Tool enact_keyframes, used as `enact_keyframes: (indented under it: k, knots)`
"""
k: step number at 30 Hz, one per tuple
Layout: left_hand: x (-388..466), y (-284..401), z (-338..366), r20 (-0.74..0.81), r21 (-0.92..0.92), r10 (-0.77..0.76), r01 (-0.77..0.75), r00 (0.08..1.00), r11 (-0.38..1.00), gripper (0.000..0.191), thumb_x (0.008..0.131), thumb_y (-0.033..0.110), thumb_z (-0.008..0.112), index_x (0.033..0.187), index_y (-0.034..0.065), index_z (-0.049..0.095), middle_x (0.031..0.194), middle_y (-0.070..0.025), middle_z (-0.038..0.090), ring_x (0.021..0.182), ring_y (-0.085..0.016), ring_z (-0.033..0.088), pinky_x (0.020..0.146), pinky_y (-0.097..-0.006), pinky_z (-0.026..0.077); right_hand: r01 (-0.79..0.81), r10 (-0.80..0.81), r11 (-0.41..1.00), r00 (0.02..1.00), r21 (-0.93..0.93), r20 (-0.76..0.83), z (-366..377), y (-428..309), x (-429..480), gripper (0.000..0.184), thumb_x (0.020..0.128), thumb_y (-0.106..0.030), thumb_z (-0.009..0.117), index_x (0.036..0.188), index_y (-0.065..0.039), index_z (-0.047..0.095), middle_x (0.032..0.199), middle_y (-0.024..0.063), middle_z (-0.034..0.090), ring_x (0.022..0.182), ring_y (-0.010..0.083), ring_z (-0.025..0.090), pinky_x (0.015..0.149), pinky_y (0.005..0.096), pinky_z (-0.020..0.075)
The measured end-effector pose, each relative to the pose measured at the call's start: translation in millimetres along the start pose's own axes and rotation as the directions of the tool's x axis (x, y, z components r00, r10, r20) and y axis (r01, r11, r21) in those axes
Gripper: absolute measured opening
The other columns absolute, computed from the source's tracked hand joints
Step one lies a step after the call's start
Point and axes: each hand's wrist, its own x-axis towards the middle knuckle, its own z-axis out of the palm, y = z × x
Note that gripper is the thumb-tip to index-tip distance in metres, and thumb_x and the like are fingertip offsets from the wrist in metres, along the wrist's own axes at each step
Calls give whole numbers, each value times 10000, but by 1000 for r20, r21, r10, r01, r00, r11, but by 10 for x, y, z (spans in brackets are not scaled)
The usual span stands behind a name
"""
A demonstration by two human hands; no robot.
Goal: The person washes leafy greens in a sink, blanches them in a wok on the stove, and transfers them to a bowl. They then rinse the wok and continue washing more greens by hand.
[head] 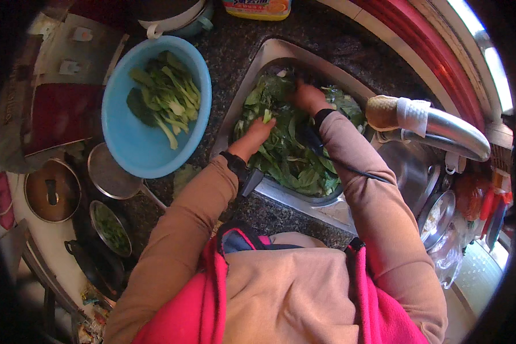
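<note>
Leafy greens (pixel 292 172) fill the sink (pixel 236 103) in front of me, lying in a thick layer. Over their left side is my left hand (pixel 258 135), closed around a leafy green vegetable whose pale stem (pixel 267 116) pokes up by the thumb. My right hand (pixel 311 99) reaches into the leaves near the far side of the sink. Its fingers are blurred and partly hidden, so whether they grip anything is unclear. To the left of the sink, a light blue plastic basin (pixel 124 148) holds a bunch of green vegetables (pixel 174 99) with pale stems.
A faucet (pixel 443 124) with cloth wrapped around it juts in from the right. Left of me are a strainer (pixel 114 172), a bowl of chopped greens (pixel 112 228) and a round lid (pixel 51 191). Pots (pixel 172 17) and a yellow-based container (pixel 258 10) stand at the back.
</note>
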Motion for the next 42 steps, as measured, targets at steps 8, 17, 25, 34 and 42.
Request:
enact_keyframes:
  k: [8, 17, 25, 34, 42]
  knots:
    - [205, -203, 28, -22, 352, -105, 106, 994, 930, 241, 708, 138, 607, 902, -4, 585, 806, -130, 591, 741, -258, 571, 603, -356, 434, 377, -254, 868, 897, -323, 362, 336, 388, -170, 216, 763, -174, 488, 873, -29, 604, 929, 176, 599, 864, 313, 581, 752, 404, 457]
    - [-501, 552, -250, 8, -67, 39, -39, 999, 997, 270, 817, 302, 562, 944, 75, 633, 782, 12, 575, 671, -84, 471, 604, -231, 360, -91, 42, 890, 992, 446, 118, -73, 237, -464, 407, 832, -371, 459, 966, -4, 573, 873, 170, 604, 792, 304, 577, 724, 359, 440]
    - [-579, 274, -194, 56, -143, 118, -109, 991, 984, 346, 866, 309, 482, 1125, 87, 544, 851, -30, 614, 822, -93, 508, 746, -238, 375, 53, -109, 923, 986, 381, 128, 901, 84, -153, 412, 771, -354, 462, 986, -26, 590, 1009, 187, 577, 950, 337, 541, 804, 372, 430]
    - [-720, 474, -434, 224, -164, -23, 60, 974, 985, 387, 852, 386, 483, 1027, 55, 580, 859, -41, 642, 787, -92, 522, 739, -250, 403, 123, -141, 725, 990, 678, -29, 14, -35, -728, 462, 648, 49, 417, 1080, -65, 532, 975, 134, 580, 904, 201, 550, 764, 296, 433]
    - [-819, 717, -267, 372, -523, -24, 231, 928, 820, 429, 812, 405, 552, 1052, 49, 563, 973, -70, 606, 845, -103, 542, 704, -232, 433, 683, -606, 626, 730, 376, -316, -303, -103, -1602, 476, 609, 118, 440, 989, -137, 569, 904, 52, 582, 817, 250, 519, 698, 333, 429]
